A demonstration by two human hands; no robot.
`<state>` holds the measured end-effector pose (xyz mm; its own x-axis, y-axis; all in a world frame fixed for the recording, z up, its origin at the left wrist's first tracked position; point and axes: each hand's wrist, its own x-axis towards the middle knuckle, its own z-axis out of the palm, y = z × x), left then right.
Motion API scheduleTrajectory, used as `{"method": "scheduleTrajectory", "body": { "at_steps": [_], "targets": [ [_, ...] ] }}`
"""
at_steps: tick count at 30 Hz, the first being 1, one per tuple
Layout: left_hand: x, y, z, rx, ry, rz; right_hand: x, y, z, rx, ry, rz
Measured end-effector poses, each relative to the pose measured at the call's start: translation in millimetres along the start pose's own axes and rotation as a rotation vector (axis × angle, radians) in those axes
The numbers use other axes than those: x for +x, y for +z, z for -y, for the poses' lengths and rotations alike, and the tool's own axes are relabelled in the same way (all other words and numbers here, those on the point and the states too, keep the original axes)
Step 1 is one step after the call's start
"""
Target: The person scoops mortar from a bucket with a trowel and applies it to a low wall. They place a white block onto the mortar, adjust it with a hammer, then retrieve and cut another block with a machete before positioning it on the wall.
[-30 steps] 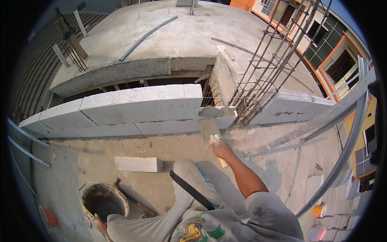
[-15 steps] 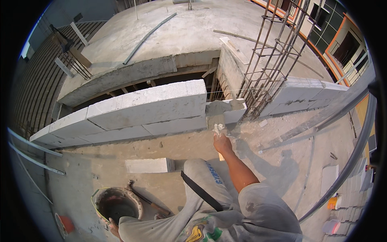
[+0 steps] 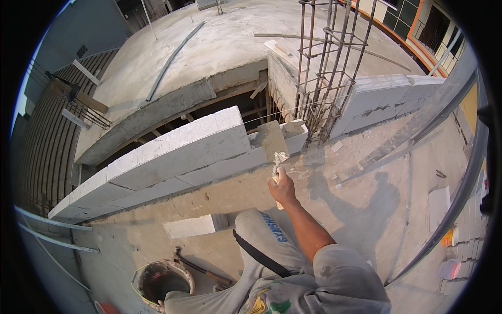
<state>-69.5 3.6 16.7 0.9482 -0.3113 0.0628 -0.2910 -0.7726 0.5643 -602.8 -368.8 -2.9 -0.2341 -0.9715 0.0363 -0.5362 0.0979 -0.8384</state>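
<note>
My right hand (image 3: 282, 187) is closed round the handle of a mortar-caked trowel (image 3: 273, 140). Its flat grey blade stands against the end of the upper course of the white block wall (image 3: 178, 140), over the lower course. Grey mortar (image 3: 294, 127) lies on the lower block just right of the blade. At the lower left, my left hand (image 3: 159, 305) shows only a few fingertips at the rim of a bucket (image 3: 189, 280) with dark insides; the sleeve hides the rest. A hammer (image 3: 201, 267) rests on the floor beside the bucket.
A loose white block (image 3: 193, 226) lies between me and the wall. Upright rebar (image 3: 327, 68) rises past the wall's end, with a taut string crossing there. Behind the wall is an opening in the slab (image 3: 219, 107). A dark curved pipe (image 3: 444, 225) runs along the right.
The view has shifted. The trowel blade has risen and moved against the upper block's end. My left hand stays at the bucket but is now mostly covered.
</note>
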Motion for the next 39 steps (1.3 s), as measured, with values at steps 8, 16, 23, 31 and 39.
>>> {"method": "scheduleTrajectory", "body": {
  "at_steps": [8, 16, 23, 31, 39],
  "targets": [
    [-21.7, 19.0, -41.5, -0.020, 0.007, 0.054, 46.0, 47.3, -24.3, -0.450, -0.084, -0.305],
    [-34.1, 31.7, -53.0, -0.004, -0.003, 0.082, 51.6, 127.9, -84.2, -0.290, 0.263, -0.096],
    [-34.5, 40.9, -53.1, -0.014, -0.026, 0.105, -65.5, 50.0, -144.3, -0.479, 0.306, 0.165],
    [-28.3, 54.5, -55.8, -0.009, -0.024, 0.141, -36.4, -23.9, -95.6, -0.429, 0.127, 0.003],
    [-25.9, 59.7, -57.5, -0.026, -0.015, 0.150, 39.9, -37.5, -35.1, -0.557, 0.164, 0.274]
  ]
}}
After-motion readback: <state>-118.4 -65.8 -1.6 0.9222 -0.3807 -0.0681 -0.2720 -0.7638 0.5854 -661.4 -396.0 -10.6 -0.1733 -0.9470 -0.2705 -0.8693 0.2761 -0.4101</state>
